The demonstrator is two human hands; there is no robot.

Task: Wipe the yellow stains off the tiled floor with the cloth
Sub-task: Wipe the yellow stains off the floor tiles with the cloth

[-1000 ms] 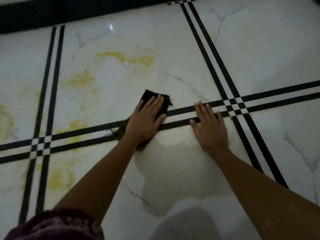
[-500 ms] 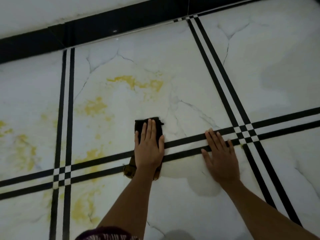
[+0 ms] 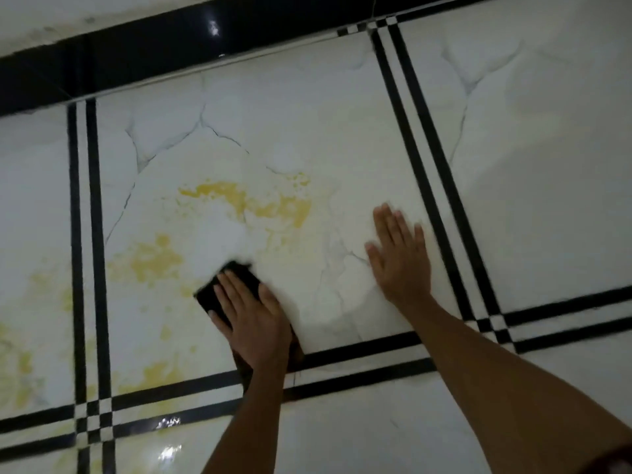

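A dark cloth lies flat on the white marble-patterned tile, and my left hand presses down on it with fingers spread. Only the cloth's far end and a bit near my wrist show. Yellow stains spread across the same tile: one streak beyond the cloth, one blotch to its left. More yellow marks sit near the black lines at the tile's near edge. My right hand rests flat and empty on the tile's right side, apart from the cloth.
Double black lines cross the floor between tiles. A glossy black skirting runs along the wall at the top. Fainter yellow stains mark the tile at the left. A wet sheen shows on the near tile.
Both hands have moved forward onto the stained tile. My left hand slid the cloth from the black lines toward the yellow blotch. The right hand left the lines and lies further up.
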